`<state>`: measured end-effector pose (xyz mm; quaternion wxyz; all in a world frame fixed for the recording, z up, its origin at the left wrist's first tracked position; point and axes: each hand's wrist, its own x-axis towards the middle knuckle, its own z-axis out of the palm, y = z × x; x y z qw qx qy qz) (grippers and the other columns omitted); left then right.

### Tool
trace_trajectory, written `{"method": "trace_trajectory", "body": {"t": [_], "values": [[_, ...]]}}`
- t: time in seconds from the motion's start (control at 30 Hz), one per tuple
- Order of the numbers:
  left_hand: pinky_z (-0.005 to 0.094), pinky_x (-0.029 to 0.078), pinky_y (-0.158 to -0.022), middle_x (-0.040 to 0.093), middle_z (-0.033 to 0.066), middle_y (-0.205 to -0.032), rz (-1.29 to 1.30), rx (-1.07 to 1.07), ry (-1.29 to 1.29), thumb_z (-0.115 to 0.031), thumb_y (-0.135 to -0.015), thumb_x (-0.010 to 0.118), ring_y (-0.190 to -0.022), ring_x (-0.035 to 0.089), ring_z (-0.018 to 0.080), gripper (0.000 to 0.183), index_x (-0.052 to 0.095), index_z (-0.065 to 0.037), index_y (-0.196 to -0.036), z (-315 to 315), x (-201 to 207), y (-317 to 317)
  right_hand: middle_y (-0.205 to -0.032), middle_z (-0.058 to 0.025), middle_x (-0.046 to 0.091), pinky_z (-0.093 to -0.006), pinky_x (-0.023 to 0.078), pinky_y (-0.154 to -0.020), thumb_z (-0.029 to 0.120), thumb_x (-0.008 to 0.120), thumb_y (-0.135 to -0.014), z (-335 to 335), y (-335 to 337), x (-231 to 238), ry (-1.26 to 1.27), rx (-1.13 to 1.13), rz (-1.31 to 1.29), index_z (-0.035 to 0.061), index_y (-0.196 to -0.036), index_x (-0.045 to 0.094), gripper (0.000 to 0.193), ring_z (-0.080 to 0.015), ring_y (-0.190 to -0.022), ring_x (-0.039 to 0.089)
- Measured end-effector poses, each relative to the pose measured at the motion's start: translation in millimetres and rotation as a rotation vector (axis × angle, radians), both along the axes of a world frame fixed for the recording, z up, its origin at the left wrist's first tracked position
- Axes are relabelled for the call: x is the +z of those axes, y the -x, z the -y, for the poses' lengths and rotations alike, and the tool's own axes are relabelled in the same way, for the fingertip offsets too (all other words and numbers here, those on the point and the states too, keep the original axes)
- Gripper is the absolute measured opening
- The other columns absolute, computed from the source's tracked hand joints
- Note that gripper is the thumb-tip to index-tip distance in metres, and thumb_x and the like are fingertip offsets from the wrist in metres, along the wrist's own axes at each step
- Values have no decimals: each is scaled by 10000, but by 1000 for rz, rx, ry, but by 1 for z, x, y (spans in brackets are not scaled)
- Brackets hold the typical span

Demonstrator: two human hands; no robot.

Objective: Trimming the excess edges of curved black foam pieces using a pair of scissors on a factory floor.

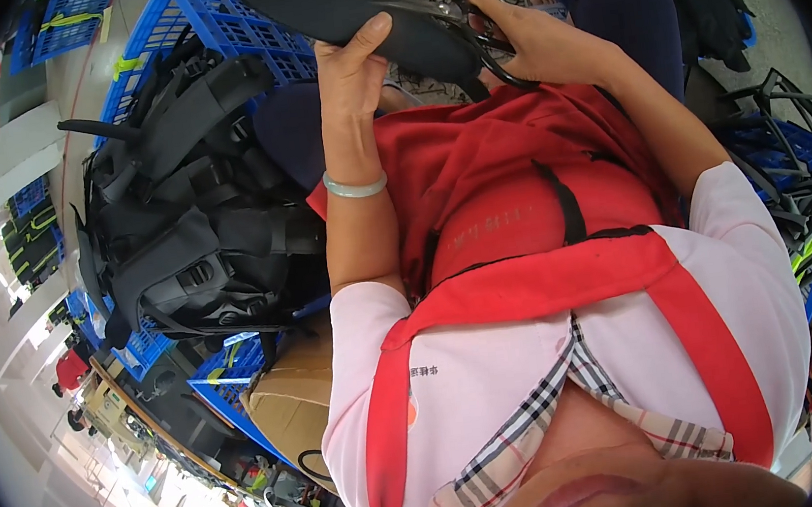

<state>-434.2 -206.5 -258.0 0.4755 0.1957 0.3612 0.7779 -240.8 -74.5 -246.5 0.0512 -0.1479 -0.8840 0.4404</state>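
My left hand (354, 69) is closed on a long black padded strap (356, 11), its thumb lying along the top. The strap slants down to the right over my lap and runs out of the upper edge of the head view. My right hand (547, 46) grips black-handled scissors (505, 67), with fingers through the loops. Their metal pivot shows at the strap's right edge. Most of the blades are hidden, so I cannot tell whether they touch the strap. A red apron (507, 174) covers my lap beneath both hands.
At my left, black backpacks (199, 265) are heaped over a blue plastic crate (166, 26). A cardboard box (287, 395) stands nearer. Black thread scraps (423, 88) litter the floor ahead. More black straps (774, 180) hang over a blue crate at my right.
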Motion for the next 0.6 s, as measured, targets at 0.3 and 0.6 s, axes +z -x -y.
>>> {"method": "trace_trajectory", "body": {"t": [0.3, 0.6], "values": [[286, 525, -752, 673, 56, -876, -17, 32, 25, 71, -770, 681, -807, 651, 166, 173, 665, -43, -899, -2, -4, -4, -870, -246, 604, -427, 441, -681, 48, 622, -801, 4, 7, -17, -26, -58, -63, 2, -1125, 429, 380, -429, -838, 574], [394, 514, -863, 631, 112, -1037, 56, -112, 3, -173, -853, 640, -933, 625, 254, 322, 559, -57, -1142, 5, -11, 28, -838, -221, 610, -402, 449, -673, 147, 647, -839, 6, 7, -10, -14, -113, 33, 12, -1037, 486, 289, -391, -782, 599]]}}
